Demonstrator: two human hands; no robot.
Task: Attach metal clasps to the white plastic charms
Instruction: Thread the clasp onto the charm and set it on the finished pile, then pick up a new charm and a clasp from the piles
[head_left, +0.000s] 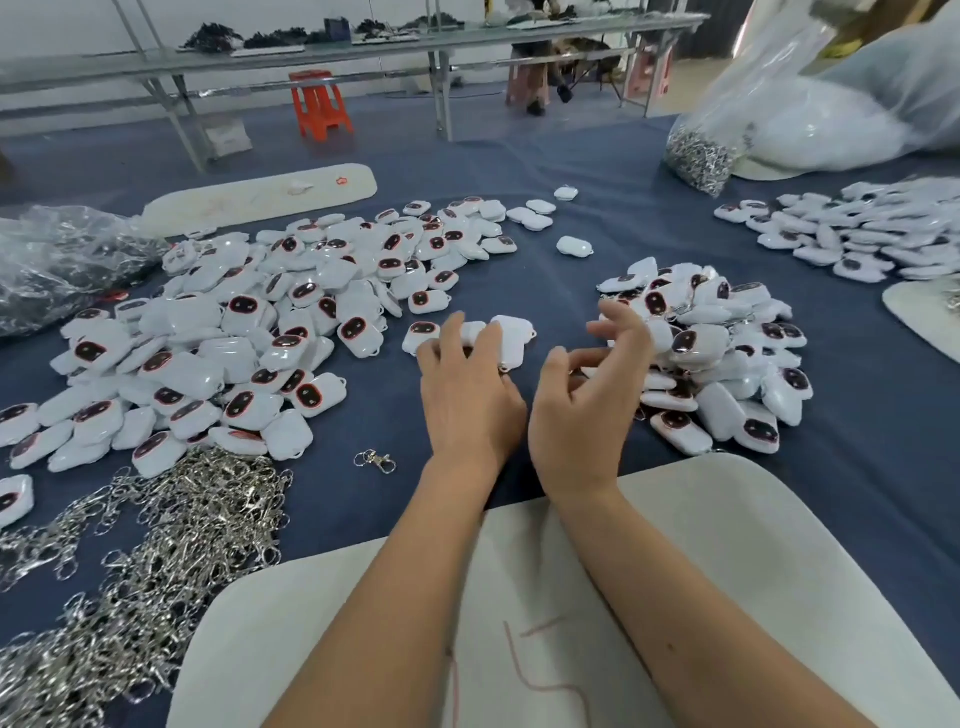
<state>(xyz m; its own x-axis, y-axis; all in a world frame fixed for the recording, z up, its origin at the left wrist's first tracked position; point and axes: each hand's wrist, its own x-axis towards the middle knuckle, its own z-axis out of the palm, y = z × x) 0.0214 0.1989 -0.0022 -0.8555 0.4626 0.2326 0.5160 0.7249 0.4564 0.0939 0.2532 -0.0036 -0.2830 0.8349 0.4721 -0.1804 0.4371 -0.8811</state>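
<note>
White plastic charms with dark red-rimmed faces lie in a big heap (249, 332) on the left of the blue cloth. A second heap (727, 358), with metal clasps showing among the charms, lies on the right. My left hand (467, 400) reaches over three loose charms between the heaps, its fingers curled onto them, and thumb and forefinger grip one white charm (514, 338). My right hand (587, 410) hovers at the edge of the right heap with loosely spread fingers and holds nothing. A single metal clasp (376, 461) lies apart, near my left wrist. A mass of loose clasps (156, 551) covers the near left.
A white pad (727, 571) lies under my forearms. At the back right stands a clear bag of clasps (698, 153), and a third charm heap (857, 234) lies on the far right. A crumpled plastic bag (57, 260) sits at the left edge, and a long white pad (260, 195) lies behind the left heap.
</note>
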